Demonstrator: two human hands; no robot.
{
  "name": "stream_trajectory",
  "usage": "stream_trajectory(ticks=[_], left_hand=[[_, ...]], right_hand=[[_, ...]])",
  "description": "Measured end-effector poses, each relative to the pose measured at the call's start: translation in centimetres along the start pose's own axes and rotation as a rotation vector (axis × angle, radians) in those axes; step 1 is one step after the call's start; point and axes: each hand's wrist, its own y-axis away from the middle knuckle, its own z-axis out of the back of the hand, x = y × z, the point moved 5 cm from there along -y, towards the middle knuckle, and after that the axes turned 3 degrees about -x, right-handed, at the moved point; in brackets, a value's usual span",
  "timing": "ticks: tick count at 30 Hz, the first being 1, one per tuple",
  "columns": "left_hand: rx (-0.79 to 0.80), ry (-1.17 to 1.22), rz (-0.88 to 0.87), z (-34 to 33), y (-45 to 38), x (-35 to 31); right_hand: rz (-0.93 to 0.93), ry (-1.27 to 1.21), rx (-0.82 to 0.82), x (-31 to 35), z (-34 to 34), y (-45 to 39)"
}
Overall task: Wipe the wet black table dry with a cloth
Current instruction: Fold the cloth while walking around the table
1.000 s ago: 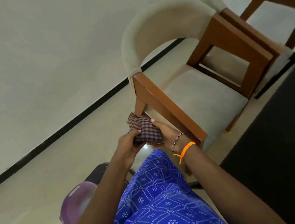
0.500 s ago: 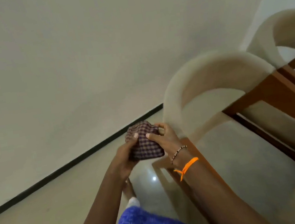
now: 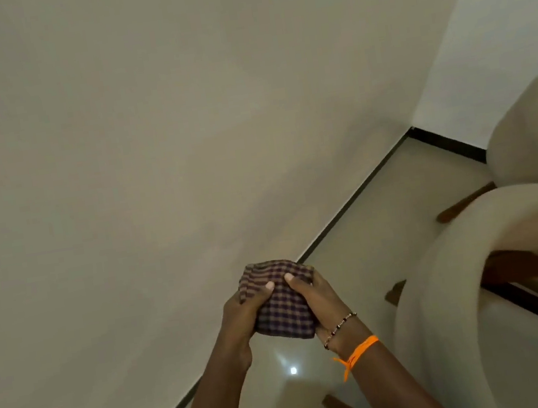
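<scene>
A folded checked cloth (image 3: 281, 302), brown and dark purple, is held in front of me above the floor. My left hand (image 3: 241, 315) grips its left side with the thumb on top. My right hand (image 3: 319, 300), with a beaded bracelet and an orange thread at the wrist, grips its right side. Both thumbs press on the upper face of the cloth. The black table is out of view.
A beige wall (image 3: 147, 134) with a black skirting line fills the left and top. Two cream upholstered chairs with wooden frames, the nearer one (image 3: 449, 265) and a farther one (image 3: 528, 139), stand at the right on a glossy pale floor (image 3: 367, 224).
The view has swung left and up: the black table and chair seats left the frame, and the wall now fills most of it. Both hands kept hold of the cloth and raised it slightly.
</scene>
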Motion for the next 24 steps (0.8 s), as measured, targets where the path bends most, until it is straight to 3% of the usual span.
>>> stream_trajectory(ticks=[5,15,21,24], left_hand=[[0.064,-0.066,0.03,-5.1,-7.2,-2.7],[0.315,-0.204,0.074,-23.3,-21.2,-12.5],[0.483,-0.348,0.05,-35.6,-26.0,-15.4],[0.512,-0.407,0.01,-42.0,-28.7,-16.7]], right_hand=[[0.072,0.105,-0.23,5.6,2.6,-7.7],[0.314,-0.11,-0.574,20.2,10.9,-20.1],[0.291,-0.253,-0.731,25.7,19.2,-25.1],[0.234,-0.441,-0.691,28.2,22.8,-28.1]])
